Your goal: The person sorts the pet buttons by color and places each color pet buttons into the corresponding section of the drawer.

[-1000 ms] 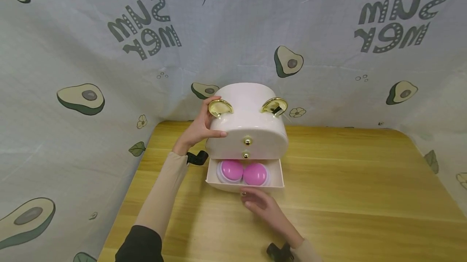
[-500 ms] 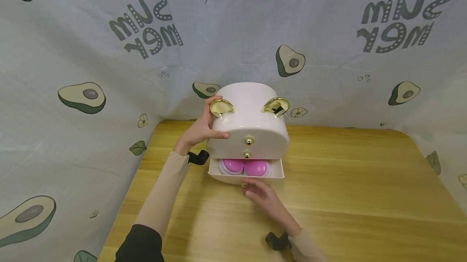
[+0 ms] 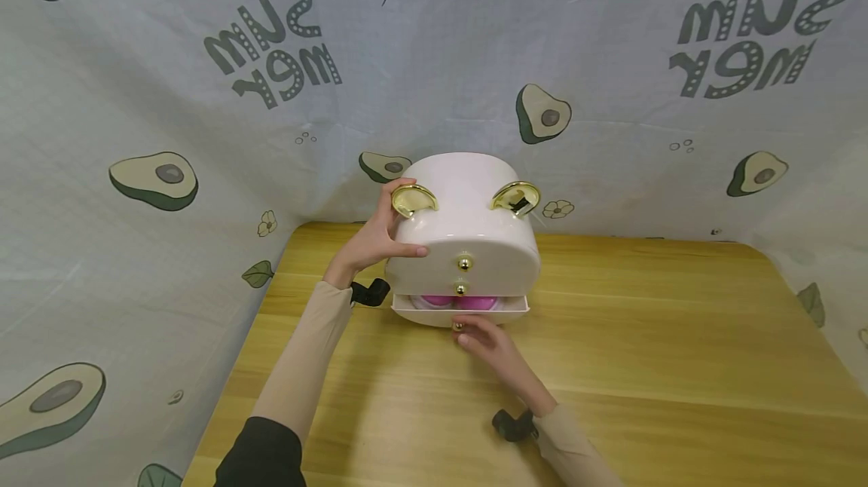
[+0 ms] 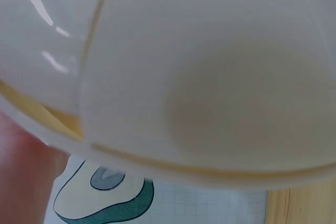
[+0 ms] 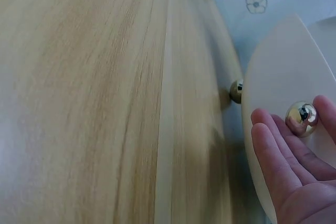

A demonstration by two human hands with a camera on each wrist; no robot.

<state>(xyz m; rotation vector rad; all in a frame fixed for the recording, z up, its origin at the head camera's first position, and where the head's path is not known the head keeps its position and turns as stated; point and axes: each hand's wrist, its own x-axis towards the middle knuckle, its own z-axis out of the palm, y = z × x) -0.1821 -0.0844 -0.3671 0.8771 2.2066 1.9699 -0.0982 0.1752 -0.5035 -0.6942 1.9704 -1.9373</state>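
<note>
A white drawer box (image 3: pixel 464 225) with gold ears and gold knobs stands on the table in the head view. Its bottom drawer (image 3: pixel 414 316) is pulled out a little, and two pink round-topped items (image 3: pixel 478 303) show inside, partly covered by the box. My left hand (image 3: pixel 373 244) grips the box's left side, thumb on the front and fingers behind the left ear. Around the drawer's gold knob (image 5: pixel 302 119), my right hand (image 3: pixel 491 351) has its fingers nearly straight, with fingertips against the drawer front. White box wall fills most of the left wrist view.
The wooden table (image 3: pixel 664 336) extends widely to the right of the box. Behind it and on the left hangs a pale cloth (image 3: pixel 434 42) printed with avocados. Black wrist-worn devices (image 3: pixel 513 425) sit on both wrists.
The bottom drawer has slid inward, hiding more of the pink items. My right hand has moved forward with it. The left hand stays on the box.
</note>
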